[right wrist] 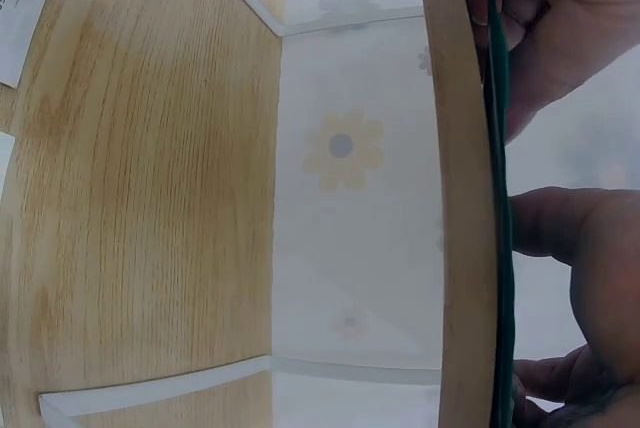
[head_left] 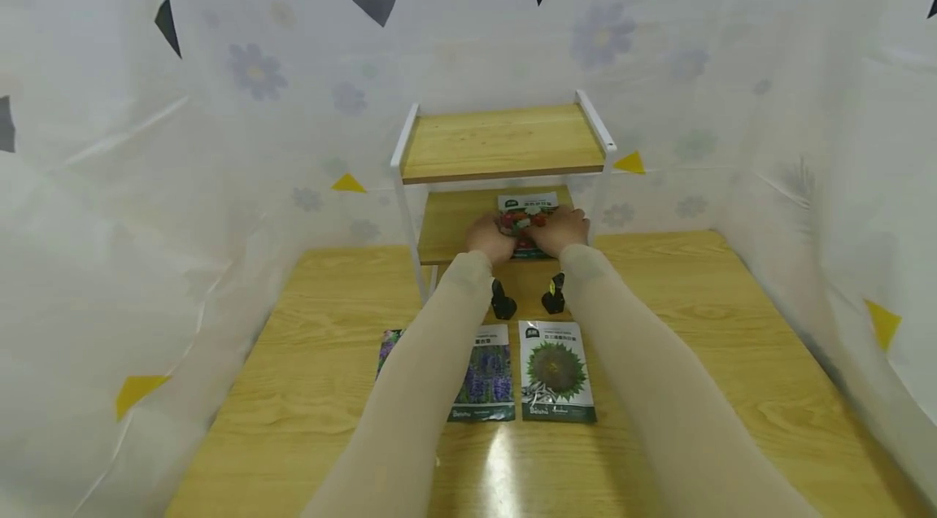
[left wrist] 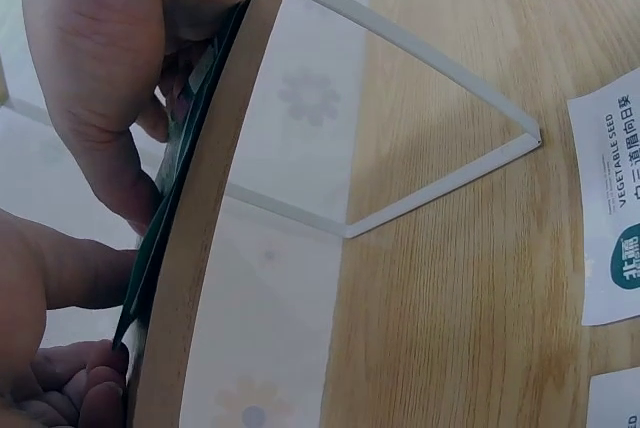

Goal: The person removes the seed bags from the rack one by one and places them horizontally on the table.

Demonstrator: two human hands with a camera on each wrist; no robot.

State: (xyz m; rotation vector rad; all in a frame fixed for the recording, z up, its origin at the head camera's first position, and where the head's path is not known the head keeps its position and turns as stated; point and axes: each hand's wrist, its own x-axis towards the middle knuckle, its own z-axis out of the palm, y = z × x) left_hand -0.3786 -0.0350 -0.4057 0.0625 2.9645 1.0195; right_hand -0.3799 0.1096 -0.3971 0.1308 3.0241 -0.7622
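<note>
A seed packet [head_left: 529, 205] with red pictures and a dark green lower edge lies on the middle shelf [head_left: 457, 213] of a small rack. My left hand [head_left: 492, 240] pinches its left side, and my right hand [head_left: 560, 230] pinches the right side. In the left wrist view, the packet's green edge [left wrist: 160, 248] runs along the shelf's front board, with the left thumb against it and curled fingertips by its corner. The right wrist view shows the right hand [right wrist: 610, 298] at the same green edge [right wrist: 503, 278]. Both hands cover part of the packet's picture.
The rack's wooden top shelf [head_left: 505, 140] overhangs the hands, between white side frames. On the table [head_left: 329, 323] before the rack lie a sunflower seed packet [head_left: 556, 372], a purple-flower packet [head_left: 486, 376] and another packet [head_left: 388, 343] mostly behind the left forearm. Patterned sheeting surrounds the table.
</note>
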